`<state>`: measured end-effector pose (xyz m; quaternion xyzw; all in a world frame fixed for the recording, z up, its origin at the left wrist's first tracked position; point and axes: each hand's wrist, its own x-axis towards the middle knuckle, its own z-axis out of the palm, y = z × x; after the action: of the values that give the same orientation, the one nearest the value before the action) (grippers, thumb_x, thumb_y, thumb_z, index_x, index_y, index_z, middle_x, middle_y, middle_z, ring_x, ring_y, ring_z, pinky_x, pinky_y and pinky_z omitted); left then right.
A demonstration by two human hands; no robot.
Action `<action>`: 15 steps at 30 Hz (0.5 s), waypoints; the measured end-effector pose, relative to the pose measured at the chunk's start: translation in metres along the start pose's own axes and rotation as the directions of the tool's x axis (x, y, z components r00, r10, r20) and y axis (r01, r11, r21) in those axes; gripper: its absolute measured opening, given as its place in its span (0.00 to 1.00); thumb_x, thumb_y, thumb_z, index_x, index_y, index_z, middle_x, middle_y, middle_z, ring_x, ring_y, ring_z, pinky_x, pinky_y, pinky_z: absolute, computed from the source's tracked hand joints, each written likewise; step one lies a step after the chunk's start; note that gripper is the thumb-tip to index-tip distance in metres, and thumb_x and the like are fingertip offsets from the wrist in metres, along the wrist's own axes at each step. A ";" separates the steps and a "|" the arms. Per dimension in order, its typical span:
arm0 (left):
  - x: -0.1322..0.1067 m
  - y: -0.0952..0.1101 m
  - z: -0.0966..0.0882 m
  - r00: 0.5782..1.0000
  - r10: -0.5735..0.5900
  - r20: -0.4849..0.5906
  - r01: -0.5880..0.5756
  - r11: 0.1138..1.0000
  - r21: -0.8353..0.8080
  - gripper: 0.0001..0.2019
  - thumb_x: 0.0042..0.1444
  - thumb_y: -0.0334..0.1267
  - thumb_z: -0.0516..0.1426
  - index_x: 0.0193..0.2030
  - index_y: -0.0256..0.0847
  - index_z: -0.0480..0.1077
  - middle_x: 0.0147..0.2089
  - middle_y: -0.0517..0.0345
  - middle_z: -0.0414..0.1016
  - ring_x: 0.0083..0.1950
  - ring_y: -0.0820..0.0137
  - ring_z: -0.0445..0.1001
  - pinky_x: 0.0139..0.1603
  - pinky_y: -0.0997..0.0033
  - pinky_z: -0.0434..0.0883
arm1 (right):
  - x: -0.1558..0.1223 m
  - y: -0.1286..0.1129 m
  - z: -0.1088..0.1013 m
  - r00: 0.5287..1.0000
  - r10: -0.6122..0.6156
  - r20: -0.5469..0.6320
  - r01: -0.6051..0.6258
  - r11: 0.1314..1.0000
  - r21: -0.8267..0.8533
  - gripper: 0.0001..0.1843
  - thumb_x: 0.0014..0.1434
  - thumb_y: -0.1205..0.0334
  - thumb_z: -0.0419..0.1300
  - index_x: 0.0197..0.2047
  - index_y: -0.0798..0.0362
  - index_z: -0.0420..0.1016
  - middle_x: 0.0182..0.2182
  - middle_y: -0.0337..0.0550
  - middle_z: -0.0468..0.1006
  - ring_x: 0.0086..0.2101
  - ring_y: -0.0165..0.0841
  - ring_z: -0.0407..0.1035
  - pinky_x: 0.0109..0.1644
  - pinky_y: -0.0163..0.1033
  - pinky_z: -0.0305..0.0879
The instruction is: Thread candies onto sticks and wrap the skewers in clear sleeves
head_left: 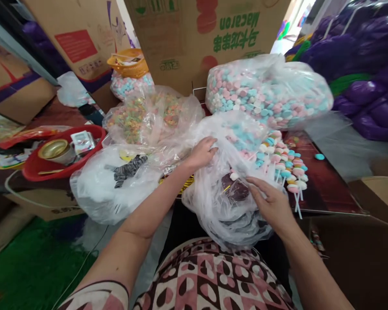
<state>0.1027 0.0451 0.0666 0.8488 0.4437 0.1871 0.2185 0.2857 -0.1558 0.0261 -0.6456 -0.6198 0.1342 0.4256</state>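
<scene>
A crumpled clear plastic bag [220,202] lies in front of me, with dark purple pieces and pastel candy showing through it. My left hand [203,151] grips the bag's upper left edge, fingers curled into the plastic. My right hand [269,201] rests on the bag's right side, fingers stretched toward the purple pieces. Just right of the bag lies a row of candy skewers [286,165] on white sticks, pink, blue and white.
A large bag of pastel candy [268,92] sits behind, and a bag of mixed coloured candy [148,114] to its left. A red basin [48,165] with a tape roll stands at left. Cardboard boxes [194,38] line the back; purple bags [368,73] pile up at right.
</scene>
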 end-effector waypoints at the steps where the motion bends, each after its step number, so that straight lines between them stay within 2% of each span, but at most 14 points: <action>1: -0.013 0.002 -0.007 1.000 0.031 -0.003 -0.031 0.998 -0.052 0.20 0.64 0.35 0.53 0.61 0.35 0.71 0.69 0.47 0.67 0.70 0.64 0.65 0.72 0.64 0.59 | -0.003 -0.008 -0.007 0.999 0.026 -0.027 -0.026 0.999 0.022 0.17 0.65 0.53 0.56 0.48 0.52 0.82 0.47 0.49 0.84 0.48 0.43 0.78 0.57 0.50 0.73; 4: -0.058 0.003 -0.025 0.993 0.081 -0.091 -0.098 0.975 -0.197 0.16 0.65 0.37 0.53 0.55 0.39 0.76 0.57 0.52 0.79 0.59 0.66 0.76 0.62 0.67 0.69 | -0.012 -0.031 -0.023 0.981 0.143 -0.133 -0.133 0.988 0.077 0.15 0.64 0.52 0.59 0.47 0.49 0.82 0.46 0.45 0.84 0.48 0.41 0.77 0.57 0.49 0.72; 7: -0.104 -0.009 -0.035 0.977 -0.031 -0.210 -0.025 0.965 -0.259 0.14 0.66 0.39 0.52 0.49 0.40 0.78 0.46 0.55 0.84 0.47 0.68 0.81 0.49 0.70 0.74 | -0.019 -0.045 -0.026 0.955 0.231 -0.186 -0.200 0.964 0.174 0.13 0.63 0.51 0.62 0.46 0.46 0.83 0.44 0.41 0.84 0.47 0.40 0.78 0.57 0.47 0.72; 9: -0.127 -0.022 -0.036 0.960 -0.088 -0.267 0.026 0.974 -0.226 0.13 0.65 0.38 0.54 0.46 0.40 0.79 0.45 0.55 0.84 0.45 0.68 0.81 0.48 0.70 0.74 | -0.022 -0.051 -0.020 0.960 0.238 -0.146 -0.201 0.953 0.226 0.12 0.62 0.51 0.62 0.45 0.45 0.83 0.42 0.40 0.85 0.45 0.40 0.79 0.56 0.46 0.73; 12: -0.147 -0.041 -0.031 0.959 -0.153 -0.239 0.128 0.985 -0.119 0.12 0.64 0.35 0.54 0.44 0.39 0.79 0.44 0.54 0.84 0.45 0.66 0.80 0.48 0.68 0.74 | -0.024 -0.055 -0.002 0.987 0.162 -0.001 -0.157 0.959 0.236 0.12 0.64 0.53 0.61 0.46 0.46 0.83 0.40 0.40 0.85 0.44 0.40 0.80 0.53 0.44 0.76; 15: -0.147 -0.054 -0.023 0.973 -0.165 -0.160 0.178 0.982 0.065 0.12 0.64 0.32 0.54 0.44 0.38 0.79 0.47 0.50 0.83 0.48 0.63 0.79 0.51 0.65 0.74 | -0.024 -0.059 0.016 0.992 -0.037 0.119 0.009 0.974 0.225 0.11 0.65 0.58 0.59 0.46 0.47 0.82 0.39 0.40 0.86 0.41 0.38 0.81 0.49 0.41 0.78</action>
<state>-0.0243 -0.0455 0.0390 0.7982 0.5380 0.2150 0.1652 0.2294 -0.1792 0.0508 -0.5768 -0.6329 0.2377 0.4584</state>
